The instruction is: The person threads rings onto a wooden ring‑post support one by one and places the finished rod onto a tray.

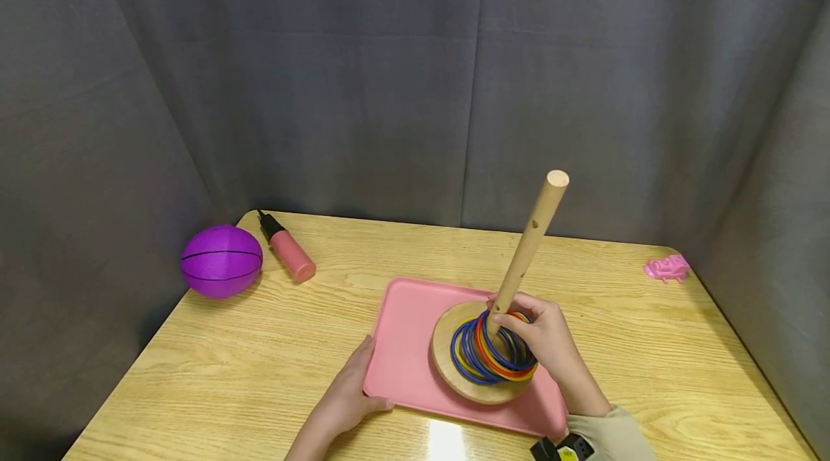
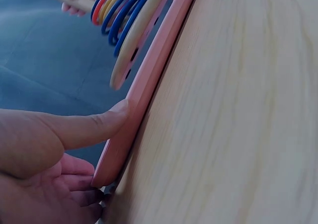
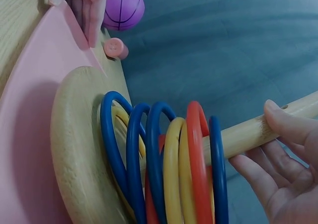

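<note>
My right hand (image 1: 545, 331) grips the wooden post (image 1: 528, 248) of a ring-toss stand just above its rings, thumb on one side and fingers on the other. Blue, yellow and red rings (image 3: 198, 159) hang round the post's lower part. The stand's round base (image 3: 74, 144) is held over the pink tray (image 1: 402, 346), with a gap under it in the left wrist view, and the post leans to the right in the head view. At the tray's near left corner, my left hand (image 1: 346, 392) holds on, thumb along the front edge and fingers along the left side.
A purple ball (image 1: 222, 261) is at the table's left edge, beside a pink hand pump (image 1: 292, 256) with a black top. A small pink toy (image 1: 668, 268) lies at the far right corner. Grey curtains (image 1: 363, 86) enclose the table (image 1: 311, 317).
</note>
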A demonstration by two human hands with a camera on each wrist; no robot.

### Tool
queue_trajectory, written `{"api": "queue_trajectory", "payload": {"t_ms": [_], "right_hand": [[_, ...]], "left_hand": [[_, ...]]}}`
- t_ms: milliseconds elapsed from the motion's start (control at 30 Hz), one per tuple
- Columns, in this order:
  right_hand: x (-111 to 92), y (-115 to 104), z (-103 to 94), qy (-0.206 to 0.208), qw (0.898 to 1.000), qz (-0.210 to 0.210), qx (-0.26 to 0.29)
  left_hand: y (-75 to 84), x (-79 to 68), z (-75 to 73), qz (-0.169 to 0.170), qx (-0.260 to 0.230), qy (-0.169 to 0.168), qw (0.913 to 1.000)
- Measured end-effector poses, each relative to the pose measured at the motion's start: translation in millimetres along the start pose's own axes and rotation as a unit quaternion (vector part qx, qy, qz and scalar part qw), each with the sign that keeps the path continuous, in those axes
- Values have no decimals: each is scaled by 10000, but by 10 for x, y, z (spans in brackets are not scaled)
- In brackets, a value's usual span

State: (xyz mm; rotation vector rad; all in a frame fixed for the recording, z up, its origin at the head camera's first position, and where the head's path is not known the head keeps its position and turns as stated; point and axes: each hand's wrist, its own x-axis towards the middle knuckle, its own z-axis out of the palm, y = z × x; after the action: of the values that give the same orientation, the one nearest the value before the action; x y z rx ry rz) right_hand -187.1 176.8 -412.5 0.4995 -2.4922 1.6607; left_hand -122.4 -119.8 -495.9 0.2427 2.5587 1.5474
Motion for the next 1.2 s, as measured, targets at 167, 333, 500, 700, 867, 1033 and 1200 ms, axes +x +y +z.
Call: {"api": "queue_trajectory", "payload": {"t_ms": [167, 333, 500, 700, 867, 1033, 1200], "right_hand": [[14, 32, 10, 30, 9999, 111, -21], [32, 74, 23, 96, 9998, 112, -111], [39, 133, 39, 271, 9988, -34, -414], [28, 186, 59, 314, 9977, 81, -603], [44, 192, 72, 196, 9984, 318, -417], [61, 191, 78, 78, 9993, 301, -210], [73, 194, 87, -10, 9997, 142, -187]], "left_hand": [[32, 32, 96, 91, 15, -15, 10000], [74, 35, 163, 124, 149, 59, 9998], [107, 31, 208, 54, 162, 52, 9998], [126, 19, 234, 80, 297, 55, 9995], [136, 0, 251, 112, 353, 278, 9989], [136, -12, 323, 72, 519, 539, 9972], [122, -20, 374, -65, 689, 676, 9953]]}}
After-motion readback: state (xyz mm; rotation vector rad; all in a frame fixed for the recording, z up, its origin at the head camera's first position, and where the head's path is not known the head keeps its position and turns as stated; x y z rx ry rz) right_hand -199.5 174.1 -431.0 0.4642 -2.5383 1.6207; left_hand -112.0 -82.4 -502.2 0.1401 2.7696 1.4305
